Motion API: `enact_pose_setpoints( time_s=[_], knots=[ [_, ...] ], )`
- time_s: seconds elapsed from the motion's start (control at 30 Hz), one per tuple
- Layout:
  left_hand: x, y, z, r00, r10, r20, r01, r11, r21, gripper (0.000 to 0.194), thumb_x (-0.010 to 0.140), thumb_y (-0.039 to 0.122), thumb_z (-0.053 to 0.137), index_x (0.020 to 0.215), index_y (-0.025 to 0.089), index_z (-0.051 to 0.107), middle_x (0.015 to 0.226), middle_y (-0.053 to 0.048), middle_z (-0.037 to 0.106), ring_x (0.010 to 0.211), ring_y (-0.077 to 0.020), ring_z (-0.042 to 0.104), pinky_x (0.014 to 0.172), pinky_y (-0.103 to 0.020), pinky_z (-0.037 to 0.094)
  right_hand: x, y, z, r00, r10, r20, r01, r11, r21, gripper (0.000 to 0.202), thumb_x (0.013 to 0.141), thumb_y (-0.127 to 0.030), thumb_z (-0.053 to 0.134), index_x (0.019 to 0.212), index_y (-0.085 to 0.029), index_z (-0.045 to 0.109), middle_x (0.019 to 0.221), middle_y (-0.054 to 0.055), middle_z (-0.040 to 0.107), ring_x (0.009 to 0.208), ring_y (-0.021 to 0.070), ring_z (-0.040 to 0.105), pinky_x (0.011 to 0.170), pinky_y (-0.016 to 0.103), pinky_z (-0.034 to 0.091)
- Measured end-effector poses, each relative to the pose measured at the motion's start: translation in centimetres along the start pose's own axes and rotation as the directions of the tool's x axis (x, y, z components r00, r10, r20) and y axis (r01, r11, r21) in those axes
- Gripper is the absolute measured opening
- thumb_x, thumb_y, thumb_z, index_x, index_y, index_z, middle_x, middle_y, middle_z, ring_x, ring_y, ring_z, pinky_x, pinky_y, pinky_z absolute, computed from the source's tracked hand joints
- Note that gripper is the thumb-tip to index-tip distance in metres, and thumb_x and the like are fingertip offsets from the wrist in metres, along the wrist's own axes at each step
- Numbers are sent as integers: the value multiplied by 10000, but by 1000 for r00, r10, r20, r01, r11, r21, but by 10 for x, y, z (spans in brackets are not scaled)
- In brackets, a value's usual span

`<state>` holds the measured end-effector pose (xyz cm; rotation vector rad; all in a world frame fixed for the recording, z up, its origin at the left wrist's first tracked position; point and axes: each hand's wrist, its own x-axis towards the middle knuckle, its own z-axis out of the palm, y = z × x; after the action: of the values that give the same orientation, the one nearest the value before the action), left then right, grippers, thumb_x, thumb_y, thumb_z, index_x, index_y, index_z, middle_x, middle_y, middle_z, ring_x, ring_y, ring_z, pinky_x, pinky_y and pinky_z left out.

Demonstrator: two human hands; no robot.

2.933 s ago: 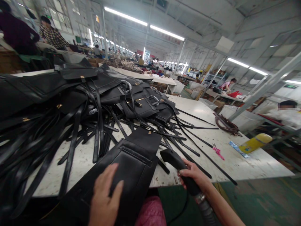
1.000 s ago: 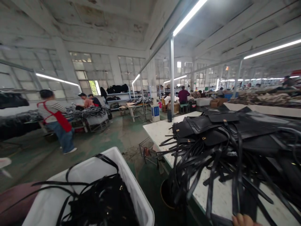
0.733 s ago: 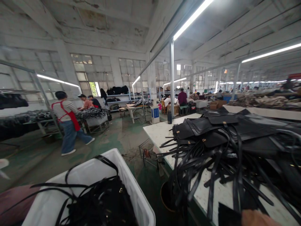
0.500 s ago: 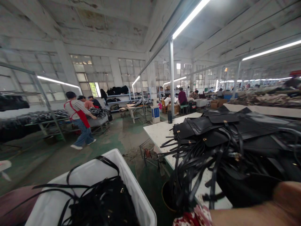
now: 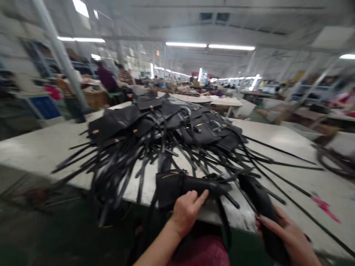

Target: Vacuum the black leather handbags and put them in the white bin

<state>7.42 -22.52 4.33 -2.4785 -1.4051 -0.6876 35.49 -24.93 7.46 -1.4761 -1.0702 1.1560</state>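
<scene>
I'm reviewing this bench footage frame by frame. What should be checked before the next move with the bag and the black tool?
1. Left hand on the black bag: ok, fingers rest on its top.
2. Right hand wrapped around the black tool: ok.
3. Bag supported by the table: ok, near the front edge.
4. Straps clear of the bag: not ok, several cross it.
5. Tool nozzle touching the bag: cannot tell, blurred.

Left hand (image 5: 188, 210) reaches forward, fingers curled palm-down — right hand (image 5: 287, 236) closed in a grip, low right.
</scene>
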Motion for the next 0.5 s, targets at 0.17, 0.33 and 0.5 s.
enact_pose_setpoints(
  time_s=[0.17, 0.33, 0.5],
  knots=[
    [-6, 1, 22, 976, 61, 210, -56, 998, -30, 538, 811, 43, 325, 1294, 279, 349, 863, -25, 542, 760, -133, 536, 670, -246, 467, -17, -8, 4, 999, 30, -14, -28, 995, 96, 840, 595, -396, 721, 1296, -147, 331, 591, 15, 600, 458, 160, 527, 434, 261, 432],
    [-4, 6, 45, 930, -32, 365, 53, 998, -45, 500, 765, 19, 346, 1152, 292, 505, 891, -21, 546, 755, -131, 558, 617, -230, 452, -30, -6, -13, 997, 45, -70, -40, 997, 66, 786, 650, -404, 678, 1302, -149, 320, 595, 13, 604, 467, 151, 537, 445, 242, 434],
    [-4, -2, 50, 936, 9, 353, 39, 991, -130, 453, 791, 86, 358, 1177, 290, 480, 950, -26, 526, 790, -134, 560, 656, -240, 458, -45, -11, -25, 989, 96, 110, -86, 992, -92, 771, 686, -325, 631, 1340, -144, 266, 553, -10, 581, 437, 139, 530, 410, 228, 436]
  ],
)
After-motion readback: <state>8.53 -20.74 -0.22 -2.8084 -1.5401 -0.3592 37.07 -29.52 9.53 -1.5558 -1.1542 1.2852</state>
